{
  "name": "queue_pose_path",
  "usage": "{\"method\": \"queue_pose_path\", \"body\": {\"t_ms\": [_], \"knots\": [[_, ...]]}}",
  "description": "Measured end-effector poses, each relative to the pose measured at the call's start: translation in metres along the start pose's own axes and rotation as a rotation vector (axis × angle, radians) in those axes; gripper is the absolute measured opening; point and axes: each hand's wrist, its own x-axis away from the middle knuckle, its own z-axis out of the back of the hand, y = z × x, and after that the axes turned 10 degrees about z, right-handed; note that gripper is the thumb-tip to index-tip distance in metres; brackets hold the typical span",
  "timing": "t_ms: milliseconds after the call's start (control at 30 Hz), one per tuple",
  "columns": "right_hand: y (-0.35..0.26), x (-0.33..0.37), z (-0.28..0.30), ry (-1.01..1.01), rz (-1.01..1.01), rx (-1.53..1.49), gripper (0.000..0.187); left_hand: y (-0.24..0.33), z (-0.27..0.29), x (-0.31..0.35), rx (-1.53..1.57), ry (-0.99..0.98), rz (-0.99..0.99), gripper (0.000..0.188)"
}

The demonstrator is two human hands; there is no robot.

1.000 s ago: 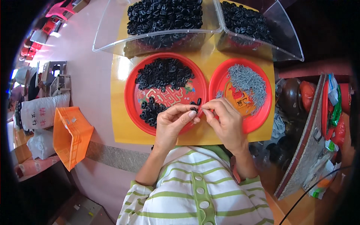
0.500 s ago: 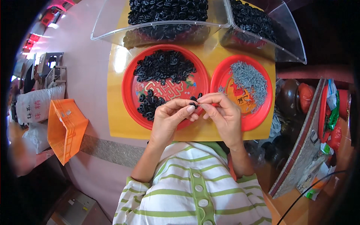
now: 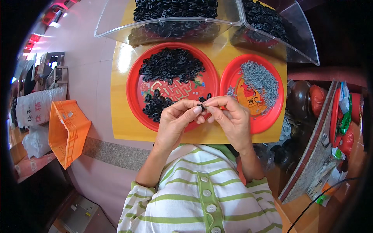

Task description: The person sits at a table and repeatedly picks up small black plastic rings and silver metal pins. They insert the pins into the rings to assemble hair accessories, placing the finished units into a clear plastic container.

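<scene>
My left hand (image 3: pixel 174 121) pinches a small black plastic piece (image 3: pixel 201 106) between thumb and forefinger, over the near right rim of a large red tray (image 3: pixel 132 110). Thumb and forefinger of my right hand (image 3: pixel 234 122) are pressed together right beside that piece; what they grip is too small to make out. In the large tray lie a wide heap of black pieces (image 3: pixel 171 65) at the far side and a smaller heap (image 3: pixel 156 105) at the near left. A smaller red tray (image 3: pixel 271 123) on the right bears a pile of grey screws (image 3: pixel 261 81).
Two clear plastic bins (image 3: pixel 167 24) (image 3: pixel 287 42) full of black pieces stand along the far side of the yellow tabletop (image 3: pixel 124 128). An orange crate (image 3: pixel 70 134) sits at the left, near white sacks (image 3: pixel 40 106). Bags and a stone-edged board (image 3: pixel 307 155) are at the right.
Both hands stay together at nearly the same spot. The black piece appears turned slightly between the fingertips. The trays and tabletop sit a little higher in the picture.
</scene>
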Motion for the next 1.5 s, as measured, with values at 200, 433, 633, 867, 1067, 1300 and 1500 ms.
{"method": "queue_pose_path", "body": {"t_ms": [200, 433, 633, 867, 1067, 1300, 1500], "knots": [[-0.007, -0.001, -0.002, -0.029, 0.052, 0.184, 0.008, -0.001, 0.001, 0.000, -0.014, 0.023, 0.003, 0.013], [0.003, 0.001, -0.004, 0.027, 0.107, 0.165, 0.009, 0.002, -0.005, -0.004, -0.170, 0.060, -0.052, 0.013], [0.001, 0.002, -0.005, 0.062, -0.066, -0.065, 0.012, 0.005, 0.001, -0.006, -0.064, 0.016, -0.013, 0.014], [0.002, 0.001, -0.004, -0.007, 0.002, 0.070, 0.011, 0.004, 0.003, -0.001, -0.096, 0.023, -0.046, 0.015], [0.011, 0.003, -0.016, 0.025, 0.040, 0.059, 0.008, 0.000, 0.011, 0.002, -0.121, 0.078, -0.025, 0.012], [0.002, -0.027, -0.012, -0.119, -0.202, -0.075, 0.011, 0.002, 0.028, 0.008, -0.074, 0.103, -0.070, 0.008], [0.013, -0.044, 0.005, -0.230, 0.167, 0.671, 0.009, 0.012, 0.049, 0.034, -0.156, 0.080, -0.138, 0.007]]}}
